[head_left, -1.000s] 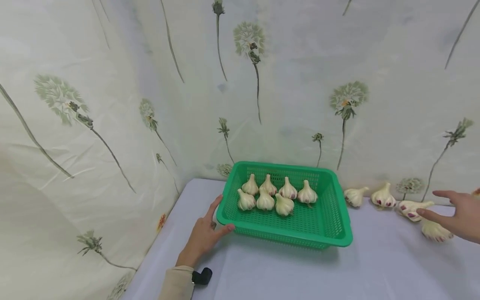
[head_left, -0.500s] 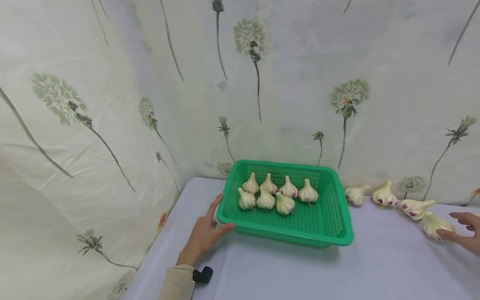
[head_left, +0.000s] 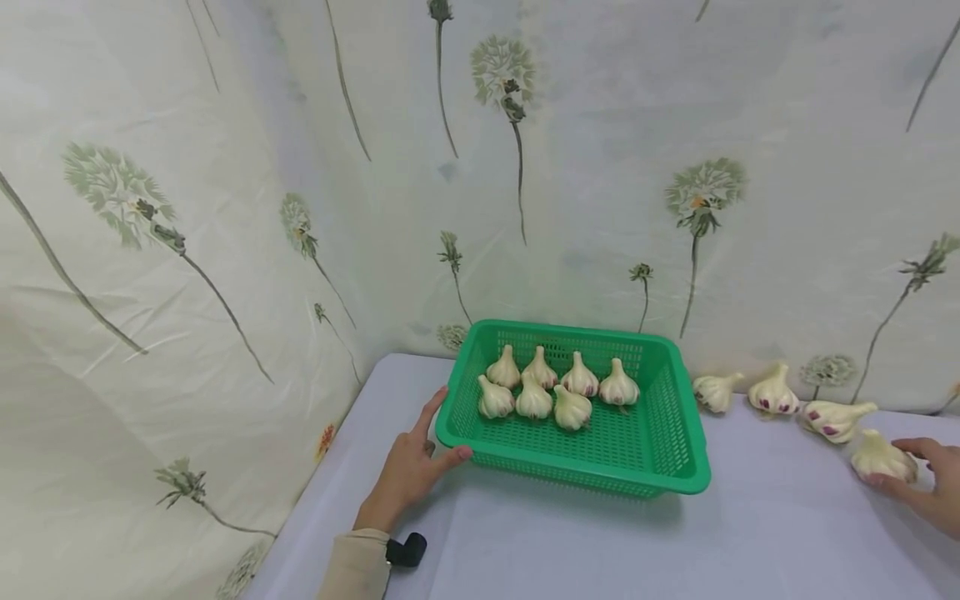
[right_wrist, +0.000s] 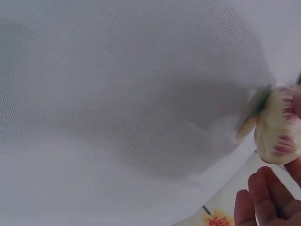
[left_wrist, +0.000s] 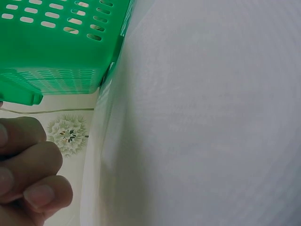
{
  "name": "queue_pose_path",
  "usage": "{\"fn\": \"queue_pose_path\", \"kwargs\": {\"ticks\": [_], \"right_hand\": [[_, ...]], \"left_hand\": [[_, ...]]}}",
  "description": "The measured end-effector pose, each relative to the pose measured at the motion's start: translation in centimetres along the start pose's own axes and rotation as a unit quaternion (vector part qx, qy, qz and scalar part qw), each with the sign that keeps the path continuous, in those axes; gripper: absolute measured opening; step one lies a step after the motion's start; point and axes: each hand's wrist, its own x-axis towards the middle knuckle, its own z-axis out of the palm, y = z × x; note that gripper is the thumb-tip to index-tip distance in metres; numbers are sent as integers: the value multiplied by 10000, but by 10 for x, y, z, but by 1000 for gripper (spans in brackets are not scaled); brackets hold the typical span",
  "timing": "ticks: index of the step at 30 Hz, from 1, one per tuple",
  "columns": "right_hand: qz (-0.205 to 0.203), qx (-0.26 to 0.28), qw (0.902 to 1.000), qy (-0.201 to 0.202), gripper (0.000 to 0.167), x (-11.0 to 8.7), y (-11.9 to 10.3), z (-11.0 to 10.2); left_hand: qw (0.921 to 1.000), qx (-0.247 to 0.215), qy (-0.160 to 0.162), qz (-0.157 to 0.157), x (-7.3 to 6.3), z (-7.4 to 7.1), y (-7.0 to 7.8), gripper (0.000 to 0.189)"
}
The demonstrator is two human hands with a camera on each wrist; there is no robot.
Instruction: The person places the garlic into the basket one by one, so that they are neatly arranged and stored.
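Note:
A green plastic basket [head_left: 573, 477] holds several garlic bulbs [head_left: 572, 408] in its left and middle part. At the basket's front left corner my left hand [head_left: 408, 475] holds the rim between thumb and index finger. Its other fingers [left_wrist: 35, 157] are curled below, seen in the left wrist view. Far right, my right hand [head_left: 933, 487] grips a garlic bulb [head_left: 879, 458] on the table, thumb in front and index finger behind. The right wrist view shows that purple-streaked bulb [right_wrist: 277, 127] at its right edge, with the hand partly cut off.
Right of the basket, three more garlic bulbs lie in a row near the back edge: the first bulb [head_left: 717, 392] beside the basket, a middle bulb [head_left: 772, 392] and a third bulb [head_left: 832, 419] near my right hand. A flower-printed curtain [head_left: 570, 167] hangs behind the white-covered table [head_left: 570, 550].
My right hand has come down and to the right and taken hold of the nearest garlic bulb, whose stem now points more upward. My left hand stays at the basket corner.

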Motion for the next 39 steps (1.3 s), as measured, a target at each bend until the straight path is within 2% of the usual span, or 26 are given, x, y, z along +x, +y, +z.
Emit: {"fn": "queue_pose_path", "kwargs": {"ticks": [3,9,15,23,32,39], "right_hand": [[-13,78,9999,110,70,-2,-3,1],[29,287,9996,-17,66,-4,0,2],[-4,476,9989,25,69,-8,3,5],[603,-35,9977,-324,78,-6,-10,-2],[1320,-405,9884,-638,85,4,-36,-8],[1502,-727,9837,-677,94,11,-64,-18]], "left_hand": [[10000,-11,-17,10,0,0,0,98],[10000,2,-5,38,1,0,2,98],[10000,39,17,37,1,1,2,98],[10000,10,1,-18,0,1,2,98],[10000,-72,6,4,-1,-1,2,98],[9999,-89,41,25,-1,0,1,98]]}}
